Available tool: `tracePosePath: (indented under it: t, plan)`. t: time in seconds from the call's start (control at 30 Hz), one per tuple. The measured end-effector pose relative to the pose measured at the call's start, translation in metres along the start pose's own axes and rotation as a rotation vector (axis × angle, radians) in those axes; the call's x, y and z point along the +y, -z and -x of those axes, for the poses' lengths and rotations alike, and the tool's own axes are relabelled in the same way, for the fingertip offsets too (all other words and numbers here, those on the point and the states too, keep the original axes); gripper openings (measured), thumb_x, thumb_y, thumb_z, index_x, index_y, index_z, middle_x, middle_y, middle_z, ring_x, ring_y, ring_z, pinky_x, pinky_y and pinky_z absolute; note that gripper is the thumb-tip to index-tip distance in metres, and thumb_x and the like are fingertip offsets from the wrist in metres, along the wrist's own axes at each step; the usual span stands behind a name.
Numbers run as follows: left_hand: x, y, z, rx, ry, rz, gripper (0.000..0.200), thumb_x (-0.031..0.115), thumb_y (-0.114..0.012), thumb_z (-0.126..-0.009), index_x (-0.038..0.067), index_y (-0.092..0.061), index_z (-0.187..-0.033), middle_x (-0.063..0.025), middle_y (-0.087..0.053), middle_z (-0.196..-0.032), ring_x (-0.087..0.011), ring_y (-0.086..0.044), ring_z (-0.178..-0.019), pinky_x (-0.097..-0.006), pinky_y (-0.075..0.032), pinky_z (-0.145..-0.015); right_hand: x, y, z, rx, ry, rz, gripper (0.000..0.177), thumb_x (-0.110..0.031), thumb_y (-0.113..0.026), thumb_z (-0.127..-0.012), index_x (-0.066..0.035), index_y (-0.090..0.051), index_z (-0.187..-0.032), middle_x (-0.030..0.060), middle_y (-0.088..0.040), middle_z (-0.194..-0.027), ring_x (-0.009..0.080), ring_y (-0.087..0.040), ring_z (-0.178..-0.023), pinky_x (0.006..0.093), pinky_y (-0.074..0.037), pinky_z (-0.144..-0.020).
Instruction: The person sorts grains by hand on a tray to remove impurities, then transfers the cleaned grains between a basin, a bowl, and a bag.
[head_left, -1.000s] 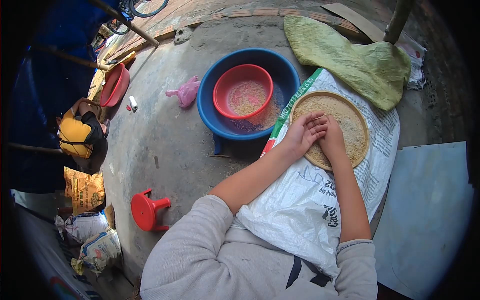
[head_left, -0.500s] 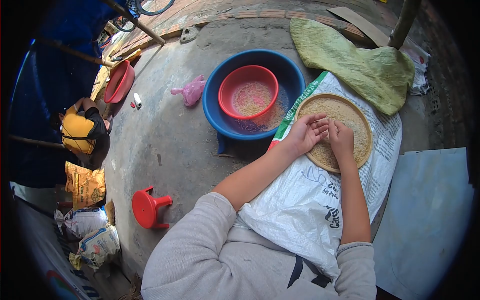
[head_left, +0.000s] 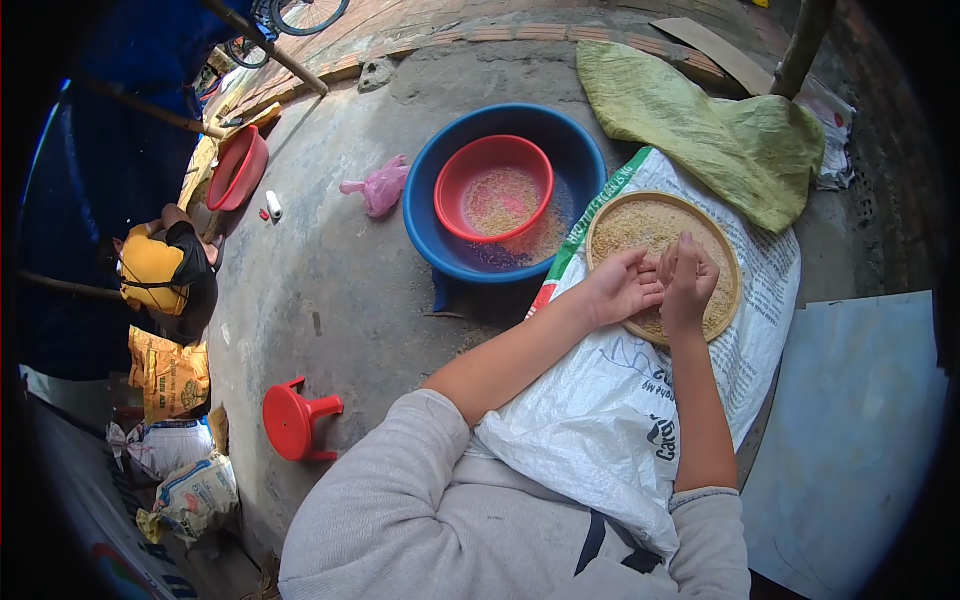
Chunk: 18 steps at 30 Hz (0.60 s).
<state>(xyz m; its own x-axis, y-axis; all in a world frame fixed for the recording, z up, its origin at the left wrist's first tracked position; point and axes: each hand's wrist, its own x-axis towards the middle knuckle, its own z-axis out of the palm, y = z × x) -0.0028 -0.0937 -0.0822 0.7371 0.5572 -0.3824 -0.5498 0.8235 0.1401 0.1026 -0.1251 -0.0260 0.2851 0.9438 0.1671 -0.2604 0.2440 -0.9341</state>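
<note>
A round shallow tray (head_left: 738, 280) with a pale wooden rim lies on the white sack (head_left: 590, 400) over my lap. Small tan grains (head_left: 640, 225) are spread across it. Over the tray's near part, my left hand (head_left: 628, 288) is turned palm up, its fingers slightly bent and apart; any grains in the palm are too small to make out. Right beside it, my right hand (head_left: 688, 285) is raised with its fingers curled together. What those fingers pinch, if anything, is hidden.
A red basin (head_left: 440, 190) with grain sits inside a larger blue basin (head_left: 418, 235). Nearby are a pink plastic bag (head_left: 382, 187), a red stool (head_left: 288, 422) and a green sack (head_left: 690, 130). At the left, a person in yellow (head_left: 155, 270) crouches near another red basin (head_left: 240, 170).
My right hand has turned and lifted slightly, its fingers now pointing up. My left hand has shifted a little toward me. The view has moved slightly.
</note>
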Motion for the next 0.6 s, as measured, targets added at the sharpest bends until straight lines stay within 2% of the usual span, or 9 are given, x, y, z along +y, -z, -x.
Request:
tracePosePath:
  t: [0.07, 0.1, 0.3, 0.33, 0.4, 0.5, 0.6]
  plan:
    - [-0.003, 0.022, -0.012, -0.202, 0.045, 0.067, 0.034, 0.024, -0.033, -0.096, -0.004, -0.047, -0.111, -0.0173, -0.057, -0.106, -0.0245, -0.059, -0.096, -0.0356, -0.048, -0.087, 0.008, -0.004, 0.004, -0.002, -0.033, 0.018, 0.043, -0.021, -0.047, -0.093, -0.008, -0.038, -0.053, -0.0038, -0.036, -0.050, 0.0030, -0.029, -0.046, 0.0223, -0.022, -0.043]
    - [-0.004, 0.015, -0.009, -0.125, 0.036, 0.049, 0.033, 0.024, -0.034, -0.096, -0.002, -0.048, -0.109, -0.0162, -0.059, -0.101, -0.0230, -0.062, -0.088, -0.0335, -0.053, -0.078, 0.015, -0.007, 0.005, -0.009, -0.017, 0.063, 0.042, -0.020, -0.046, -0.093, -0.009, -0.038, -0.054, -0.0035, -0.035, -0.049, 0.0034, -0.028, -0.044, 0.0221, -0.021, -0.042]
    - [-0.001, 0.018, -0.010, -0.072, 0.001, 0.086, 0.031, 0.024, -0.035, -0.095, -0.002, -0.049, -0.105, -0.0142, -0.061, -0.095, -0.0243, -0.064, -0.082, -0.0330, -0.056, -0.071, 0.031, -0.007, 0.008, 0.033, 0.006, 0.189, 0.039, -0.023, -0.046, -0.094, -0.008, -0.042, -0.059, -0.0038, -0.036, -0.051, 0.0033, -0.030, -0.046, 0.0212, -0.023, -0.043]
    - [-0.001, 0.017, -0.011, -0.073, 0.001, 0.086, 0.031, 0.024, -0.035, -0.095, -0.002, -0.049, -0.105, -0.0142, -0.061, -0.095, -0.0243, -0.064, -0.082, -0.0330, -0.056, -0.071, 0.030, -0.005, 0.007, 0.030, -0.029, 0.181, 0.038, -0.025, -0.047, -0.094, -0.006, -0.044, -0.061, -0.0035, -0.038, -0.053, 0.0037, -0.033, -0.049, 0.0213, -0.026, -0.045]
    - [-0.002, 0.015, -0.011, 0.110, -0.045, -0.014, 0.026, 0.024, -0.037, -0.093, 0.005, -0.051, -0.103, -0.0092, -0.057, -0.102, -0.0223, -0.059, -0.087, -0.0361, -0.051, -0.077, 0.029, -0.004, 0.007, 0.027, -0.065, 0.173, 0.038, -0.027, -0.048, -0.094, -0.004, -0.046, -0.064, -0.0032, -0.040, -0.056, 0.0041, -0.036, -0.053, 0.0214, -0.028, -0.047]
    - [-0.003, 0.009, -0.010, 0.195, -0.093, 0.010, 0.026, 0.021, -0.039, -0.093, 0.002, -0.049, -0.108, -0.0135, -0.056, -0.109, -0.0264, -0.062, -0.092, -0.0332, -0.055, -0.074, 0.027, -0.004, 0.005, 0.041, 0.019, 0.208, 0.037, -0.030, -0.044, -0.096, -0.007, -0.043, -0.067, -0.0037, -0.037, -0.057, 0.0034, -0.033, -0.050, 0.0200, -0.026, -0.046]
    - [0.001, 0.007, -0.006, 0.161, -0.046, -0.052, 0.027, 0.021, -0.041, -0.093, 0.004, -0.047, -0.112, -0.0082, -0.054, -0.113, -0.0279, -0.057, -0.102, -0.0358, -0.052, -0.081, 0.022, -0.004, 0.002, 0.069, 0.105, 0.286, 0.036, -0.031, -0.044, -0.096, -0.008, -0.044, -0.069, -0.0035, -0.038, -0.059, 0.0038, -0.034, -0.053, 0.0194, -0.028, -0.048]
